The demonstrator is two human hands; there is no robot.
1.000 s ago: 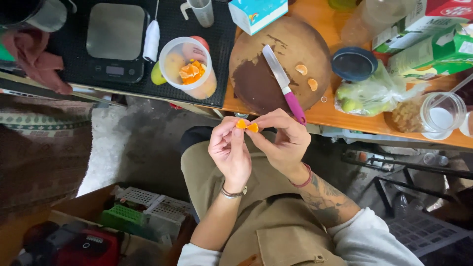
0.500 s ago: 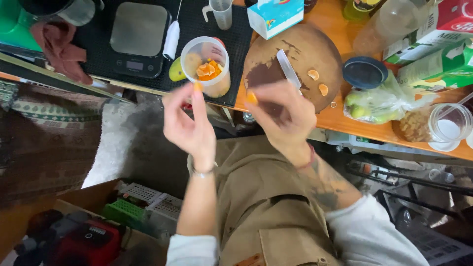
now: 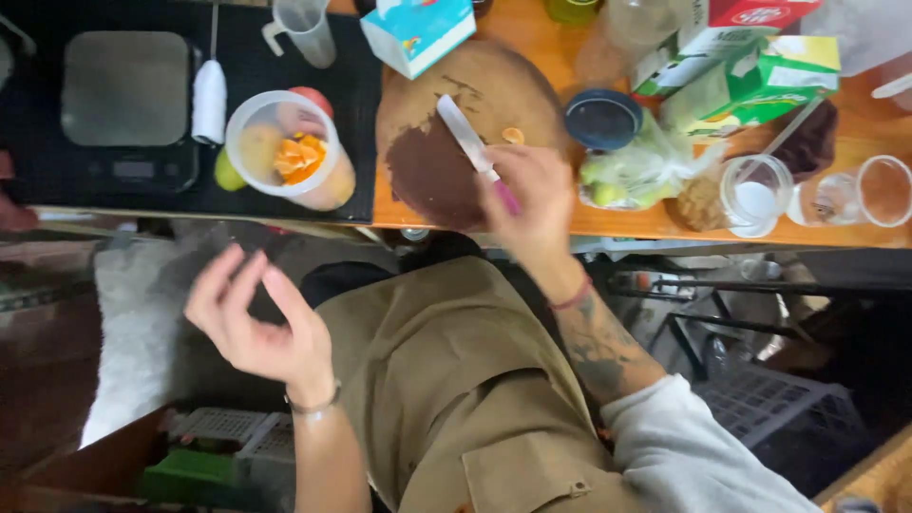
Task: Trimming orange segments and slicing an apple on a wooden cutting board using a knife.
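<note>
My left hand [image 3: 252, 318] hangs open over my lap, below the table edge, fingers apart and holding nothing. My right hand [image 3: 534, 195] reaches onto the round wooden cutting board [image 3: 446, 85] and lies over the pink handle of a white-bladed knife [image 3: 461, 128]. It is blurred, so its grip is unclear. A small orange fruit piece [image 3: 513, 136] lies on the board just beyond its fingers. Left of the board, a clear plastic cup [image 3: 285, 157] holds orange fruit pieces.
A kitchen scale [image 3: 128, 95] and measuring cup [image 3: 304, 28] stand on a black mat. Right of the board are a dark lid [image 3: 601, 119], a bag of green fruit [image 3: 632, 171], cartons [image 3: 750, 85] and glass jars [image 3: 760, 195]. Crates [image 3: 228, 432] sit on the floor.
My hands have parted. The left dropped from the cup down to my lap, now empty. The right moved from my lap onto the cutting board, over the knife handle.
</note>
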